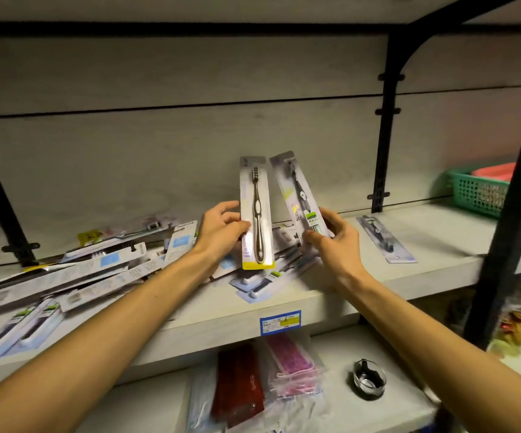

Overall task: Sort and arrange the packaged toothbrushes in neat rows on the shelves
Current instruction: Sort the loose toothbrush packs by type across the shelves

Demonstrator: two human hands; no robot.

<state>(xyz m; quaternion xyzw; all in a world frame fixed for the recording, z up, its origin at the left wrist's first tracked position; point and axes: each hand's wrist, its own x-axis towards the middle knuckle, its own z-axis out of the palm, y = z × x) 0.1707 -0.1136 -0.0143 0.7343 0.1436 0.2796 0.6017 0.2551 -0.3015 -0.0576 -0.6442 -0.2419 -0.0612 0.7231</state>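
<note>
Head view, looking down at a pale shelf (315, 303) with a dark metal frame.

Left hand (221, 228) curled round a toothbrush pack (256, 214), thumb on the front, fingers behind its left edge. Held upright over the shelf, bristles at the top, yellow strip at the bottom.

Right hand (334, 235) pinching the lower end of a second pack (299, 195), fingers curled round its right edge, thumb at the bottom. Tilted, top leaning left towards the first pack, the two close but apart.

Loose pile of packs (97, 267) spread over the left part of the shelf, overlapping at mixed angles, under and behind the left forearm. A few more beneath both hands.

Single pack (385, 239) flat on the shelf to the right, well apart from the pile.

Green basket (484, 192) at the far right of the shelf, something pink inside.

Blue price label (280, 321) on the shelf's front edge.

Lower shelf: red packet (239, 385), pink packet (290, 364), small glass dish (369, 379).
</note>
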